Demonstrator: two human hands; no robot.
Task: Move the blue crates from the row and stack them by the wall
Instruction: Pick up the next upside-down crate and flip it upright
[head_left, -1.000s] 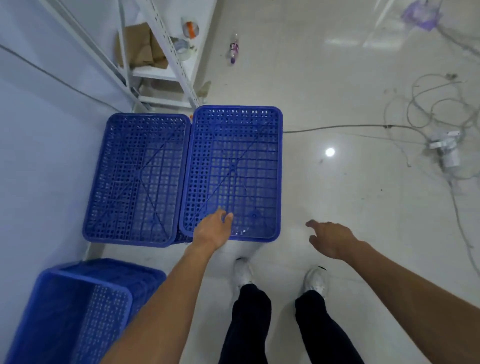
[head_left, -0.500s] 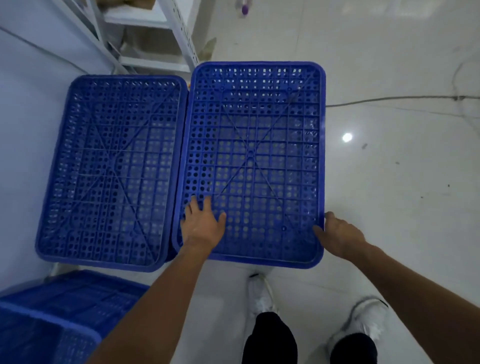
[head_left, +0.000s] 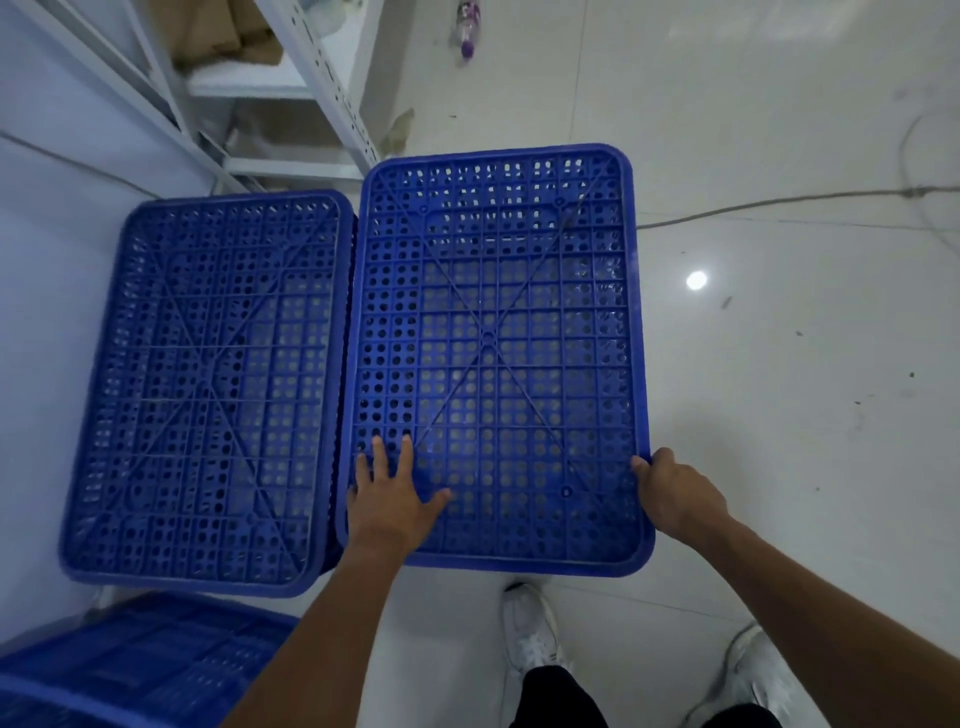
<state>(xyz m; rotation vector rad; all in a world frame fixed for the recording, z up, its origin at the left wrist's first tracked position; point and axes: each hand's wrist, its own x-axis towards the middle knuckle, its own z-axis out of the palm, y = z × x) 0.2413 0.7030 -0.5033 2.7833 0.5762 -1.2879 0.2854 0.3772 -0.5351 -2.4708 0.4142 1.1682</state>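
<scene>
Two blue perforated crates stand side by side, bottoms up. The right crate (head_left: 498, 332) is the nearer one to me. My left hand (head_left: 392, 499) lies flat, fingers spread, on its near left corner. My right hand (head_left: 675, 493) grips its right rim near the front corner, fingers curled over the edge. The left crate (head_left: 208, 389) stands against the white wall, touching the right one along its side. A third blue crate (head_left: 130, 670) is partly in view at the bottom left, blurred.
A white metal shelf rack (head_left: 311, 78) with cardboard stands behind the crates. A bottle (head_left: 469, 26) lies on the glossy tiled floor at the top. A cable (head_left: 779, 202) runs across the floor to the right. My white shoes (head_left: 530, 634) are just below the right crate.
My view has closed in on the crates. My left hand has spread flat on the right crate and my right hand has come in from the open floor to grip its right rim.
</scene>
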